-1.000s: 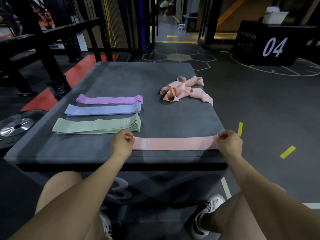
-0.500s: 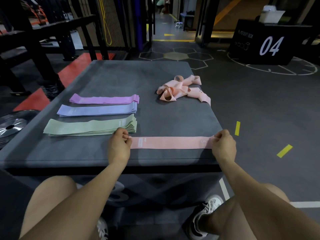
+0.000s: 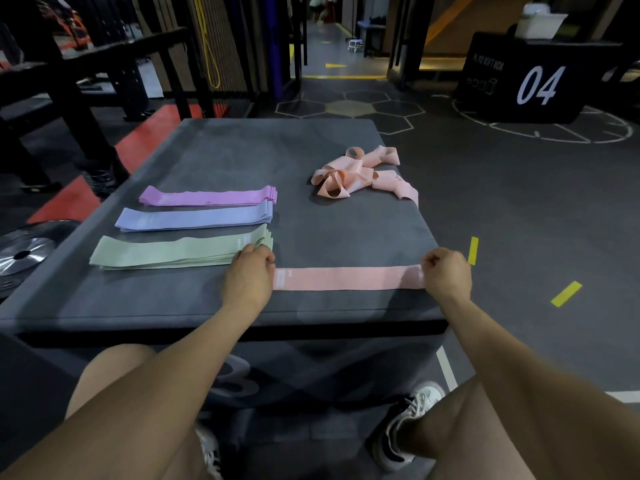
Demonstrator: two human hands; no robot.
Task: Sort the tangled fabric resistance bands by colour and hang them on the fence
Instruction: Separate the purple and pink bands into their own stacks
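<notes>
- Pinching each end of a flat pink band [image 3: 349, 278], the left hand [image 3: 247, 284] and right hand [image 3: 447, 274] pull it straight along the box's [image 3: 214, 150] near edge.
- Light, soft and stretchy, it probably handles best gripped by its ends.
- Green stack [image 3: 173, 252] touches the left hand, seemingly; blue stack [image 3: 194, 218] and purple stack [image 3: 207, 196] lie beyond.
- Tangled pink bands [image 3: 360, 173] sit at the far right.

Bare grey box top [image 3: 242, 150] lies open beyond three flat band stacks [image 3: 194, 216] at left and a tangled pink pile [image 3: 360, 174] at right, with a clear lane between them.
</notes>
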